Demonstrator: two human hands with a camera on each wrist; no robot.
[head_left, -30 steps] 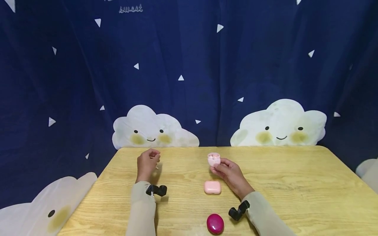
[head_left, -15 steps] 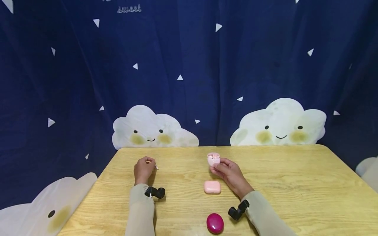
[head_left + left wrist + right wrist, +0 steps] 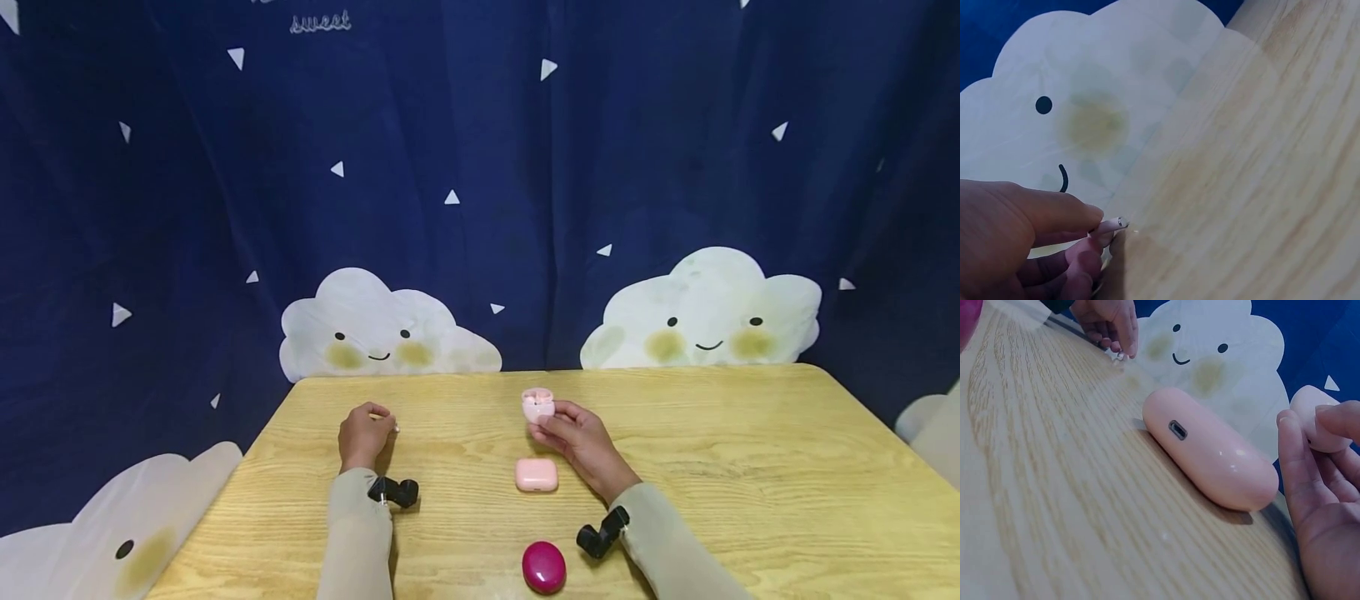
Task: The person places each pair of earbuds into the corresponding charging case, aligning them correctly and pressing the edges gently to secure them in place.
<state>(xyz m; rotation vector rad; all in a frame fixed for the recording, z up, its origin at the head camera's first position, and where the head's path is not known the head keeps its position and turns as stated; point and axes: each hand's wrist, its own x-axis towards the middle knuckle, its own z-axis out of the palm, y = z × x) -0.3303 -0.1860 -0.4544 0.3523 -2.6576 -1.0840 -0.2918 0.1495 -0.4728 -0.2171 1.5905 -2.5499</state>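
Observation:
On the table's left side, my left hand [image 3: 363, 437] pinches a small white-pink earbud between thumb and fingers; the earbud's stem [image 3: 1112, 225] sticks out past the fingertips in the left wrist view, and the rest is hidden. My right hand [image 3: 588, 450] holds a pale pink earbud case [image 3: 537, 410] above the table by its lower body. That case has its lid up in the head view; what sits inside is too small to tell. Just nearer to me lies a second, closed pink earbud case [image 3: 536, 475], its charging port showing [image 3: 1178, 430] in the right wrist view.
A glossy magenta oval case [image 3: 544, 567] lies near the front of the wooden table [image 3: 750, 467]. A dark blue curtain [image 3: 465, 125] with white clouds hangs right behind the table's back edge. Black wrist cameras [image 3: 395, 492] sit on both sleeves.
My left hand has come slightly down toward me and left, and less of the earbud shows past its fingers. The right hand still holds the open case in nearly the same place.

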